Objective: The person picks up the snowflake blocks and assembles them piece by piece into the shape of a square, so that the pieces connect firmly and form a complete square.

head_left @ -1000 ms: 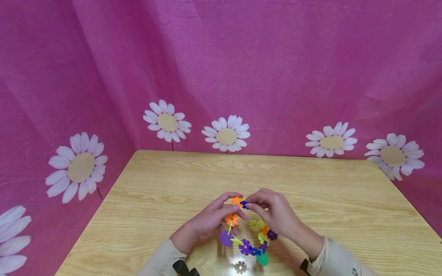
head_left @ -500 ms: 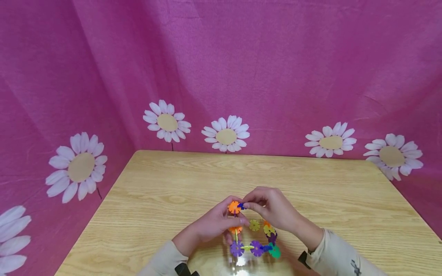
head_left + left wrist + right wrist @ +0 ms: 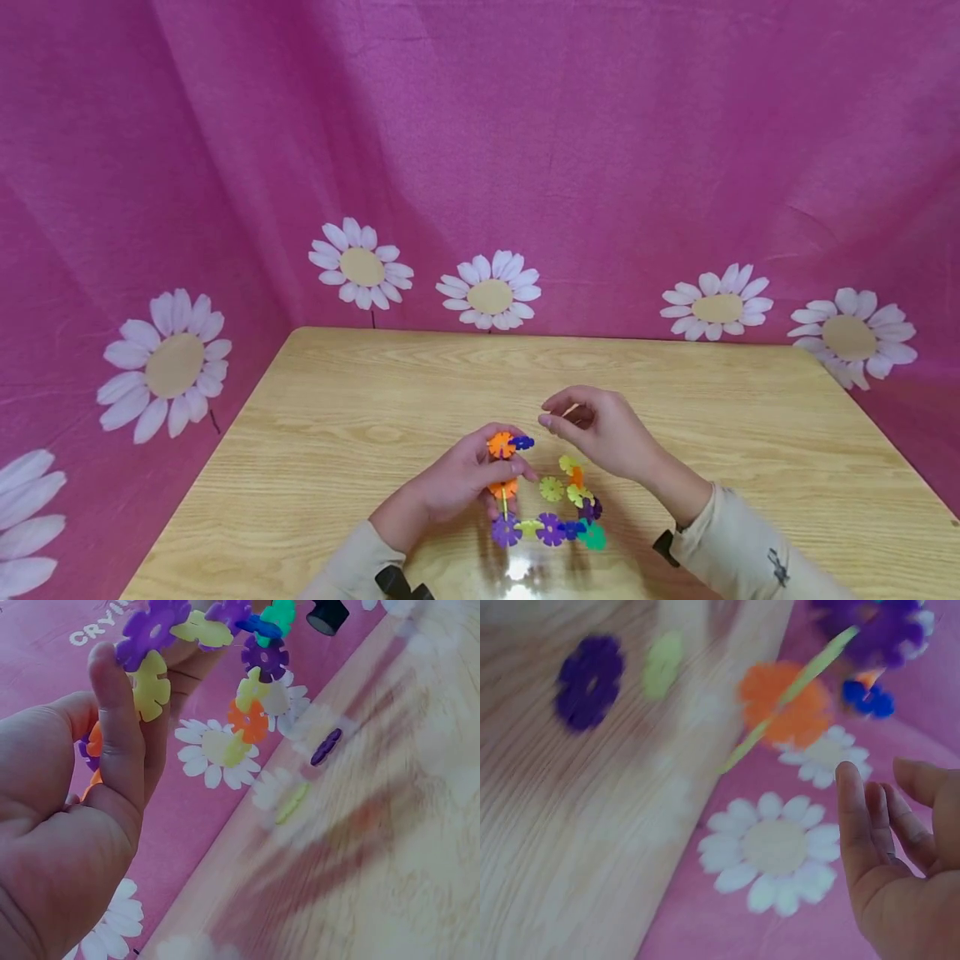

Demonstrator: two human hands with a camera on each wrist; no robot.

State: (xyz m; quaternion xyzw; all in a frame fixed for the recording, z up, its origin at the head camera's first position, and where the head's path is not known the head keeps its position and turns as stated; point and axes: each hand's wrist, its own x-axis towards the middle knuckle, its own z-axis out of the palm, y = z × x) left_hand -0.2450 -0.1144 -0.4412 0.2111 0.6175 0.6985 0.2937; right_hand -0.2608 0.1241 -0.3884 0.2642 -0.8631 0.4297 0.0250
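Note:
A chain of notched plastic snowflake discs, in orange, yellow, purple, blue and green, is held up over the table. My left hand pinches it near its left end, with thumb and fingers around the orange discs. A dark blue disc sticks out at that end, past the fingers. From the grip the chain hangs round toward the right, ending in a yellow disc; the left wrist view shows the yellow piece beside the fingers. My right hand is apart from the chain, holding nothing, fingers loosely bent.
On the wooden table lie a loose yellow disc and a loose purple disc. A pink cloth with white daisies surrounds the table behind and at the sides.
My right hand has let go of the dark blue disc and moved up and right. The disc stays on the chain in my left hand; the hanging part has swung.

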